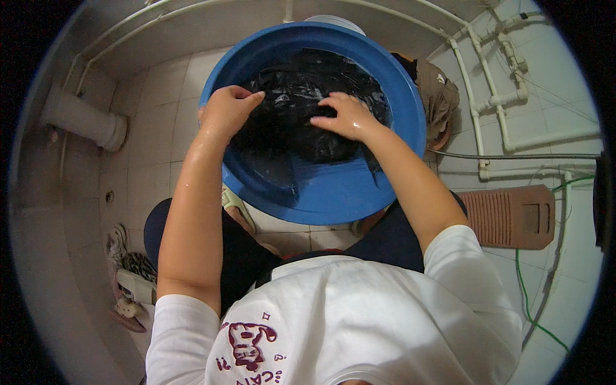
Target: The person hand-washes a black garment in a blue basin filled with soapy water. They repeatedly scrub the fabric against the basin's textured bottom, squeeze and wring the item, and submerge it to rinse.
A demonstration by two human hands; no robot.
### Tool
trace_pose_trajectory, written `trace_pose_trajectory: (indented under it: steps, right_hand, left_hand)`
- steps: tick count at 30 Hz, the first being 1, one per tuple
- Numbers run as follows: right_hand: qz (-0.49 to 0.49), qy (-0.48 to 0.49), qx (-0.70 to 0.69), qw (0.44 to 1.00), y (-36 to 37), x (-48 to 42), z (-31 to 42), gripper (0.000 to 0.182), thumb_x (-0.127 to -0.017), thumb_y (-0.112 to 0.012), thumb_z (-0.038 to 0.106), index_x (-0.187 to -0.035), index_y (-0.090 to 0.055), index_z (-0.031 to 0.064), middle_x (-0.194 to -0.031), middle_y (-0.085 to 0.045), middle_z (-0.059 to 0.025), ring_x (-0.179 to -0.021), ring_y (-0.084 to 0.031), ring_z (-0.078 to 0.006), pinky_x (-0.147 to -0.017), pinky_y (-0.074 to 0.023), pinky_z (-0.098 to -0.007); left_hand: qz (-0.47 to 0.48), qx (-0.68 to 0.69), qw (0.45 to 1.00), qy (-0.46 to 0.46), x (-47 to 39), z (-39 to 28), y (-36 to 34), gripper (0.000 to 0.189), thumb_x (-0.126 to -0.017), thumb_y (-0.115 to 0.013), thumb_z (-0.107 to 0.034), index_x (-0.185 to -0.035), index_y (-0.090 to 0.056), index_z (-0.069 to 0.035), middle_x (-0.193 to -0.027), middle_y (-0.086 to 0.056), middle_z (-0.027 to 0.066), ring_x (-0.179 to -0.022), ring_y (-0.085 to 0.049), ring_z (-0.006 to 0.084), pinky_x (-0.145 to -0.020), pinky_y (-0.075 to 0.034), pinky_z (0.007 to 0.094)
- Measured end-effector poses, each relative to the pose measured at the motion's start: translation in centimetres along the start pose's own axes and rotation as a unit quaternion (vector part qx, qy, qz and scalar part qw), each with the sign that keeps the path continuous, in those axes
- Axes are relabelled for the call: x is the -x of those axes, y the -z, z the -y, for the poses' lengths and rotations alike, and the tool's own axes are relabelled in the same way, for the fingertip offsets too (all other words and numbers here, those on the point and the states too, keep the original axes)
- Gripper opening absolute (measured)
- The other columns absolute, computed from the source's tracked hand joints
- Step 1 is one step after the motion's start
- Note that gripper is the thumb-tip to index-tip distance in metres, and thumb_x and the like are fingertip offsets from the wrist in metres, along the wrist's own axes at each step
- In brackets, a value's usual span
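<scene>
A large round blue plastic basin [313,211] stands on the floor before me, between my knees. Dark, wet cloth [308,130] lies in water inside it. My left hand [231,108] is over the basin's left rim, thumb and index finger close to each other; whether anything thin is between them cannot be made out. My right hand [349,115] is above the right part of the dark cloth, its fingers spread and slightly bent, with nothing seen in it. Both hands look wet.
A brown washboard [510,216] leans at the right near a green hose [524,293]. Brownish cloth [435,96] is heaped beyond the basin's right side. White pipes [476,110] run along the walls. A thick white drainpipe [86,120] and small items, including a brush-like thing, are at the left.
</scene>
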State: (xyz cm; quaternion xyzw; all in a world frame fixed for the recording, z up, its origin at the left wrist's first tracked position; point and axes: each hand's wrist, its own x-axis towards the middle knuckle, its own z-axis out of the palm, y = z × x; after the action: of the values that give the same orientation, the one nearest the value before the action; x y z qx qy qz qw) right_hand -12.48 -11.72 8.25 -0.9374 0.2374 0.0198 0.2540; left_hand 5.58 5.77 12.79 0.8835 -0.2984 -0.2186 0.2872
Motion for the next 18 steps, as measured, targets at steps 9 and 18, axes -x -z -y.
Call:
trace_pose_trajectory:
  steps: [9, 18]
  right_hand:
    - [-0.102, 0.191, -0.056, 0.975, -4.5, 0.1, 5.9, 0.040, -0.069, -0.063, 0.016, -0.108, -0.054, 0.0188, -0.100, -0.055, -0.0091, -0.095, -0.051, -0.0300, -0.081, -0.0436, -0.0418]
    - [0.167, 0.116, 0.260, 0.944, -10.5, -5.7, 10.2, 0.063, -0.081, -0.049, 0.041, -0.137, -0.024, 0.0267, -0.145, -0.004, -0.0149, -0.129, -0.011, -0.0423, -0.099, -0.0181, -0.0577]
  left_hand:
    - [-0.084, 0.335, 0.937, 0.058, -0.2, 2.5, -0.4, 0.028, -0.082, -0.055, -0.022, -0.101, -0.059, -0.001, -0.095, -0.061, 0.0110, -0.087, -0.056, 0.0199, -0.078, -0.042, 0.0293]
    - [-0.081, 0.481, 0.868, 0.089, -0.6, 4.0, -1.5, 0.025, -0.082, -0.054, -0.017, -0.102, -0.058, -0.002, -0.097, -0.058, 0.0081, -0.090, -0.052, 0.0168, -0.078, -0.041, 0.0277]
